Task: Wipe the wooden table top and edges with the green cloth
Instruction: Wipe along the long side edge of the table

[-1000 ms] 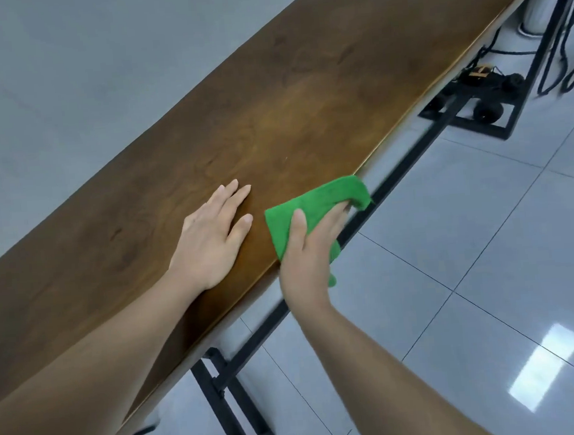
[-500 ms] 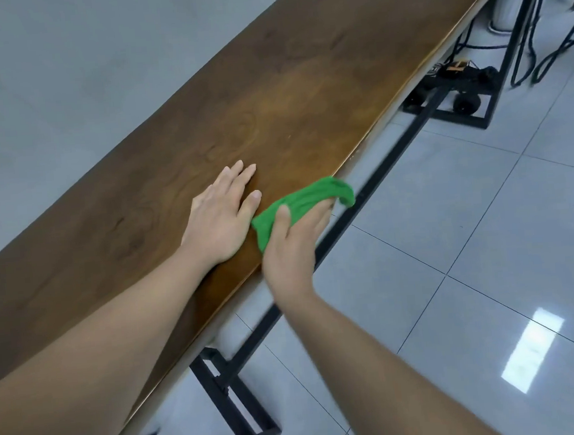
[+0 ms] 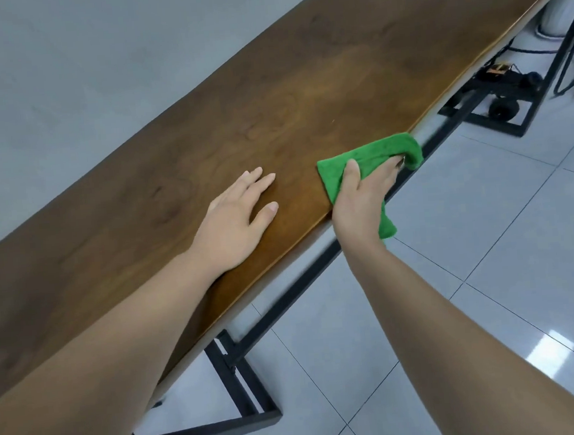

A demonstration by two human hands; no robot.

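Head view: green cloth [image 3: 376, 152] folded over bench [image 3: 302, 78] front edge, gripped in right hand [image 3: 360, 204], thumb on top; left hand [image 3: 234, 221] flat on bench, holding nothing. Probably light, limp; best held bunched.

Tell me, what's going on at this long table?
A person is wiping a long wooden table. Their right hand grips a green cloth folded over the table's near edge, with the thumb on top. Their left hand lies flat on the table top, fingers straight. The table stands on a black metal frame on a tiled floor.
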